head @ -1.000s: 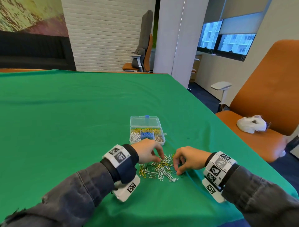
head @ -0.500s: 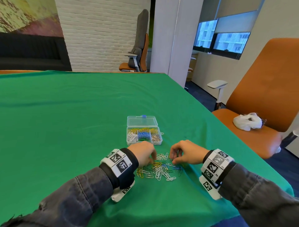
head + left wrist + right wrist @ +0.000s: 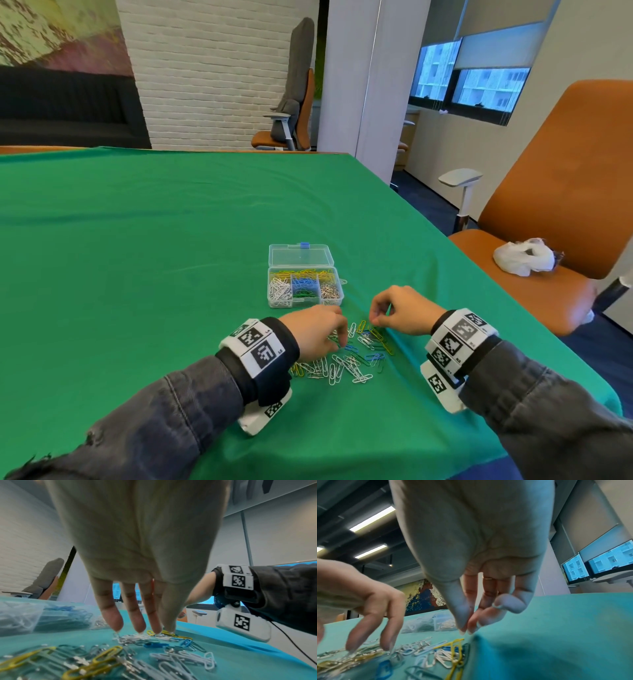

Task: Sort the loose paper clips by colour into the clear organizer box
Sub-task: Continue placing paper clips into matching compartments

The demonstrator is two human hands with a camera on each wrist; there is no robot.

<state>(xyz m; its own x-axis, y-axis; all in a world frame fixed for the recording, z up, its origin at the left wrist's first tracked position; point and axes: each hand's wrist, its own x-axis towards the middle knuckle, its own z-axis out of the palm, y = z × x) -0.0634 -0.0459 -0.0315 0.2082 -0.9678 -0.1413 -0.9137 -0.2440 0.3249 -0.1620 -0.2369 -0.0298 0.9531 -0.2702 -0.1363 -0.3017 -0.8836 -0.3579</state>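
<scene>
on the green surface the clear organizer box already holds sorted clips, a loose pile of paper clips remains unsorted, left hand fingers spread on it, right hand fingertips pinched, contents unclear

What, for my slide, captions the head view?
Left hand, right hand over loose coloured paper clips near clear organizer box.

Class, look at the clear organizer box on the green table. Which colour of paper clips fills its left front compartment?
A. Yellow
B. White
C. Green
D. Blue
B: in the head view, the left front compartment of the clear organizer box holds white clips, with blue ones in the middle and yellow along the back.
</scene>
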